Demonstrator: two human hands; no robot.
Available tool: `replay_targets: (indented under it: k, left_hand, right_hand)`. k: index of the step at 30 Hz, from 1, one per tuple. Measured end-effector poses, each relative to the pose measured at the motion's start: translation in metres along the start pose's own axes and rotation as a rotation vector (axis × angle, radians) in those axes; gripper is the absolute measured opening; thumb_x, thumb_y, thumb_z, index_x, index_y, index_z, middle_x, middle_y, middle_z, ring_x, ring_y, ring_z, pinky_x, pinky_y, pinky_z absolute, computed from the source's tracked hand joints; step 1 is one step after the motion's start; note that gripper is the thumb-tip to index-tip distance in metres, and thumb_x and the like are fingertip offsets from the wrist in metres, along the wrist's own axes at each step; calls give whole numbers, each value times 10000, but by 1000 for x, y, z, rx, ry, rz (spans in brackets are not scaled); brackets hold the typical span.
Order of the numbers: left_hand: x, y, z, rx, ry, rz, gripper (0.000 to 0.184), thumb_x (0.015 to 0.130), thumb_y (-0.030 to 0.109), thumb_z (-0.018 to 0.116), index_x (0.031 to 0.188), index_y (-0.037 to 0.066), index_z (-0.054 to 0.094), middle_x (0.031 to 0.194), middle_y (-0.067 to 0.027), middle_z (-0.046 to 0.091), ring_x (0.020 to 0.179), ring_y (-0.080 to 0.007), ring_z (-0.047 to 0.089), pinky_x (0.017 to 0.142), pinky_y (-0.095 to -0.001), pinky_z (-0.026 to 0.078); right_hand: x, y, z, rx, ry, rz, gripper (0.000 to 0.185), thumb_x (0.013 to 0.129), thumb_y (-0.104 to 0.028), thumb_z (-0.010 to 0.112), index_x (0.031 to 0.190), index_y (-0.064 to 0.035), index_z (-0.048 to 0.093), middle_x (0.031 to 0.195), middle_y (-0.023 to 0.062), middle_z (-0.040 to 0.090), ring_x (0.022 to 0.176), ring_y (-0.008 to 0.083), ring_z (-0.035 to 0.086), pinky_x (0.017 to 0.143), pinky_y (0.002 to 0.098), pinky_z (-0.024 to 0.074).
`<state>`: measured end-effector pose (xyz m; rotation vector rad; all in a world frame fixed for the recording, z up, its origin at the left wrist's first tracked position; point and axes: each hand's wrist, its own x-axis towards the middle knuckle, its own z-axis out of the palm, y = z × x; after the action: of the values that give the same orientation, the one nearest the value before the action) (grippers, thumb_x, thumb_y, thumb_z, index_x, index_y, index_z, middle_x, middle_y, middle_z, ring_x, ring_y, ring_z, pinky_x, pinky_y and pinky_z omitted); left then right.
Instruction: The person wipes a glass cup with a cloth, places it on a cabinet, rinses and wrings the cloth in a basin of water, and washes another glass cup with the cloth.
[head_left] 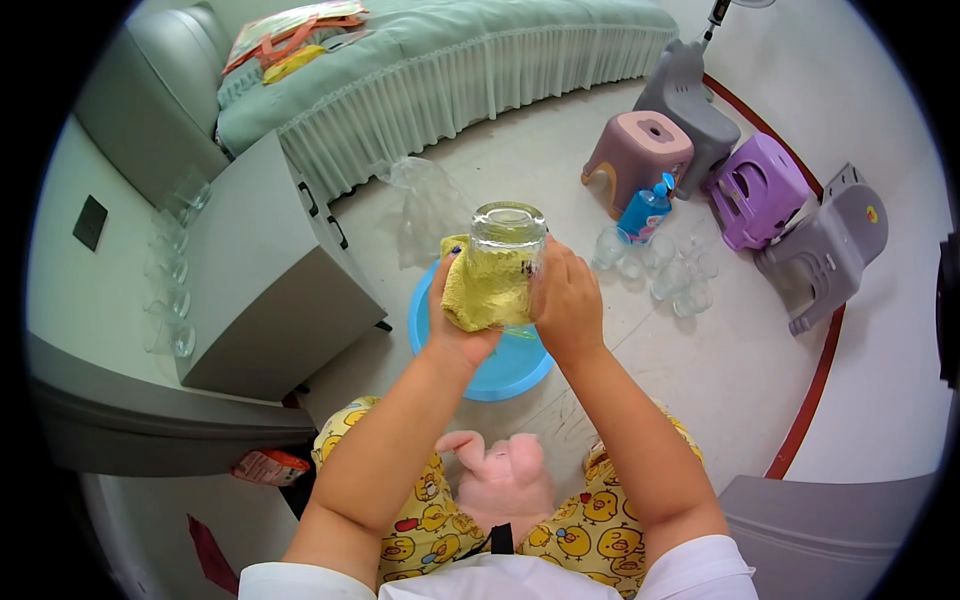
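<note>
A clear glass (508, 235) is held upside down in front of me, its thick base toward the top. My left hand (452, 325) is wrapped round a yellow cloth (457, 290) that lies against the glass's left side. On the right side, my right hand (570, 300) grips the glass with its fingers curled. Yellow shows through the glass wall; whether cloth is also inside I cannot tell. Beneath both hands is a blue basin (505, 375), partly hidden by them.
Several glasses (672, 280) stand on the floor at right beside a blue soap bottle (645, 210). Stools (640, 150) stand behind. More glasses (175, 300) line the grey cabinet (265, 270). A plastic bag (425, 205) lies near the bed (450, 60). A pink plush toy (505, 480) sits between my legs.
</note>
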<state>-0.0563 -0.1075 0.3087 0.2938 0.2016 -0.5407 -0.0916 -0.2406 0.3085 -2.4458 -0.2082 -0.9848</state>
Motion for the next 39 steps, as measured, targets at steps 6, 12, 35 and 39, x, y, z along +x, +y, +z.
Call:
replay_targets:
  k: [6,12,35,39]
  left_hand:
    - [-3,11,2,65,-49,29,360,821,365,497,1055,98,555,1039,-66,593,967,-239,566,864,-400,456]
    - [-6,21,3,58,-80,27,396,816,365,489,1090,84,539,1070,-91,579,994,-261,556,881,-427,443]
    - [-19,14,13,133,-39,14,434,822,375,477,1126,67,516,1100,-111,569,987,-258,560,857,-400,466]
    - [-17,12,6,101,-45,-34,381,856,322,456,1129,62,512,1099,-100,571,1012,-239,546,890,-390,437]
  right_hand:
    - [2,1,-5,262,-111,-72,636,710,-128,594,1280,9,347,1144,189,497,991,342,501,863,403,404]
    - [7,8,-21,597,-400,18,847,591,-268,764,1286,-22,347,1226,148,454,1114,307,445,929,407,374]
    - [13,-28,-21,1081,-320,474,729,578,-180,805,1180,-51,415,1110,94,530,1025,185,537,817,307,465]
    - [14,-23,-18,906,-254,310,756,554,-181,811,1180,-34,412,1088,91,543,1002,211,548,834,326,457]
